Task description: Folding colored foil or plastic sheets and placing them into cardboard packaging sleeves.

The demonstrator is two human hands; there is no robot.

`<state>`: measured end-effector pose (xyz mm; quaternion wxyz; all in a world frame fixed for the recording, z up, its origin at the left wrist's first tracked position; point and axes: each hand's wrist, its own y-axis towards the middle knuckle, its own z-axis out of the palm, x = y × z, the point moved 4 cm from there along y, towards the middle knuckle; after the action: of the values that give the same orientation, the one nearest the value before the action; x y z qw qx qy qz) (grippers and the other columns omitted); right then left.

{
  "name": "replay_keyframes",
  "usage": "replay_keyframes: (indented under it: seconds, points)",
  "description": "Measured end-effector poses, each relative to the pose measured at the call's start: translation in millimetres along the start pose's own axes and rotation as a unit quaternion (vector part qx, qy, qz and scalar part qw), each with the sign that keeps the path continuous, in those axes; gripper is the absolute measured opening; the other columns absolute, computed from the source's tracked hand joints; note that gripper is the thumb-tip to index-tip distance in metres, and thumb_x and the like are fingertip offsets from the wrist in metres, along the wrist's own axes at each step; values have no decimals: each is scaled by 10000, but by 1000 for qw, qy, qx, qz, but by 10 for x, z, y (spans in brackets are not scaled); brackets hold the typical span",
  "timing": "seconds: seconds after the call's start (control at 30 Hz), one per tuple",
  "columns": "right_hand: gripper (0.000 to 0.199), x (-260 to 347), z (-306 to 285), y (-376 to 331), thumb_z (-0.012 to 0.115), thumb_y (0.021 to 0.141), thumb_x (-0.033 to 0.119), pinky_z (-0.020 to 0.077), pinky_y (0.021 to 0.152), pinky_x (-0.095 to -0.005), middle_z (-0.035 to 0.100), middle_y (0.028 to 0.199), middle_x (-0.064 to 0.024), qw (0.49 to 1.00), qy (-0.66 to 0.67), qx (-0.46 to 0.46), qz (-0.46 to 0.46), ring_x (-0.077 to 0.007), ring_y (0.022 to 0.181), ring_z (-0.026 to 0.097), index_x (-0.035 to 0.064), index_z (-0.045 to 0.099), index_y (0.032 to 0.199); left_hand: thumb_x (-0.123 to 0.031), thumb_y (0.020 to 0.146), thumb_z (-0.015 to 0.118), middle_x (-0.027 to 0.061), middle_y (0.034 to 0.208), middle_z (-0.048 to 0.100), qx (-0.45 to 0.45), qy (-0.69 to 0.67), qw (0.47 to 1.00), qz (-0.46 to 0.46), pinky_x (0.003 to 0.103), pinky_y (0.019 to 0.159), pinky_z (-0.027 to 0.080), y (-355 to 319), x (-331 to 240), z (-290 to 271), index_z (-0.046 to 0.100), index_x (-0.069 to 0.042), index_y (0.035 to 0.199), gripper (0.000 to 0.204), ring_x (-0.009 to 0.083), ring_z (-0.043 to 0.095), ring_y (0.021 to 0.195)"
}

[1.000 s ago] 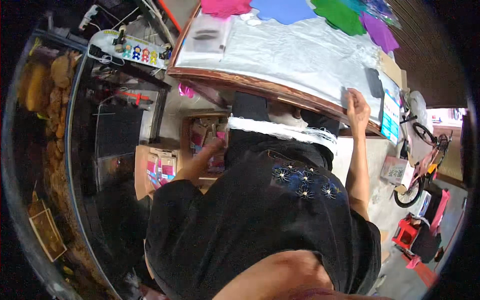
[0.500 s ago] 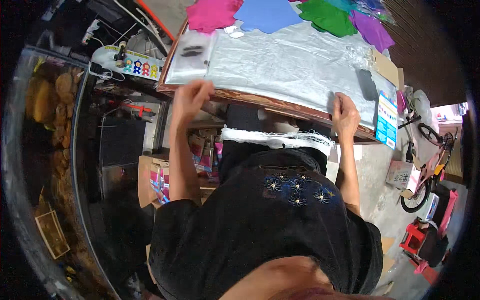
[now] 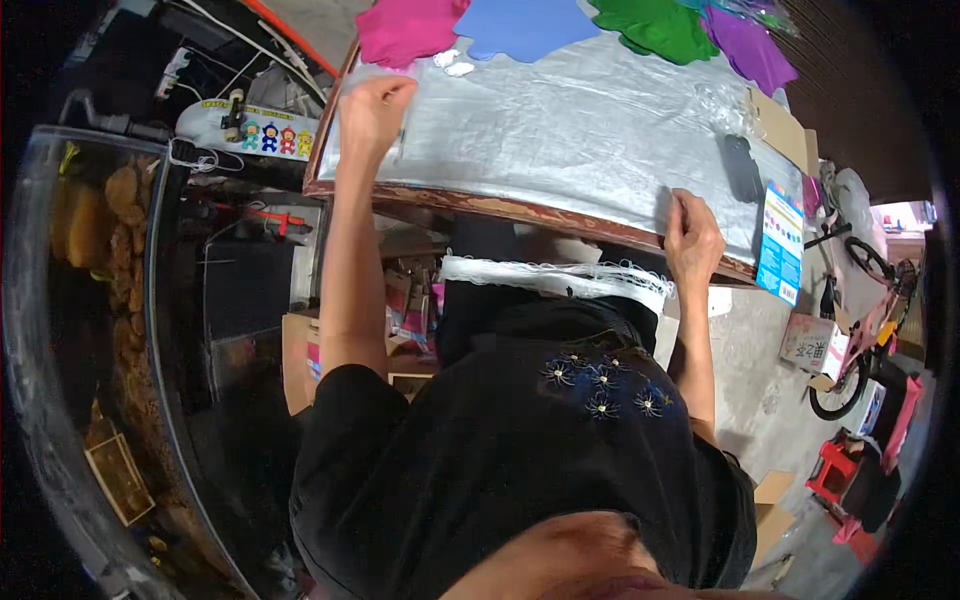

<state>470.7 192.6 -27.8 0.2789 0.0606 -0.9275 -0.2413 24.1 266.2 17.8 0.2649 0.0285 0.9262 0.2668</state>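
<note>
My left hand (image 3: pixel 375 112) is over the left end of the table, its fingers curled together in a pinch. Whatever it may hold is hidden or too small to name. Just beyond it lies a deep pink flat piece (image 3: pixel 405 30) with a wavy edge, and small white scraps (image 3: pixel 457 65) lie to its right. My right hand (image 3: pixel 693 235) rests at the table's front edge with its fingers bent inward and nothing visible in them. A bundle of white threads (image 3: pixel 555 276) lies across my lap below the table edge.
A silver-grey sheet (image 3: pixel 560 130) covers the wooden table. Blue (image 3: pixel 530 28), green (image 3: pixel 655 28) and purple (image 3: pixel 750 50) pieces lie along its far side. A black object (image 3: pixel 742 168) and a blue printed card (image 3: pixel 780 240) are at right. A fish tank (image 3: pixel 155 300) stands left, a bicycle (image 3: pixel 850 330) right.
My left hand has moved forward from the table's front edge to over the sheet, covering the dark strips that lay there in a clear bag. My right hand stays about where it was.
</note>
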Motion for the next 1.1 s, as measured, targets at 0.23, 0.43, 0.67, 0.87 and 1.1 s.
replay_keyframes:
  seconds: [0.23,0.43,0.67,0.87,1.1]
  points:
    - [128,-17,14,21,661,920,116,533,662,-385,696,859,-121,1000,-13,7,-5,-288,730,679,66,713,1027,-362,826,785,193,903,738,102,149,979,-98,385,710,560,197,502,-120,778,-64,964,328,321,729,792]
    - [141,-84,25,0,667,903,105,529,665,-388,699,867,-133,999,-9,-36,-32,-300,736,681,76,721,1030,-508,789,774,198,795,689,72,232,970,-12,489,697,539,-402,456,196,658,-18,677,515,417,673,776]
    - [113,1,7,25,673,882,78,532,646,-388,691,855,-132,999,11,-23,-19,-321,728,673,64,705,989,-299,819,783,223,832,700,-3,244,970,-11,438,699,542,-595,336,193,733,8,889,319,361,694,777]
    - [120,-11,-48,-2,675,884,70,531,654,-382,698,880,-126,1000,-6,-14,-15,-319,745,678,51,702,999,-245,846,724,199,878,735,-4,108,975,-193,407,725,541,-507,563,209,767,-25,925,237,322,708,793]
    - [166,211,175,211,677,886,50,539,712,-389,710,958,-153,996,75,27,-39,-331,815,689,26,700,1049,-240,788,843,-18,771,692,26,-265,898,-350,264,631,456,-535,1111,267,771,-18,915,265,86,569,668]
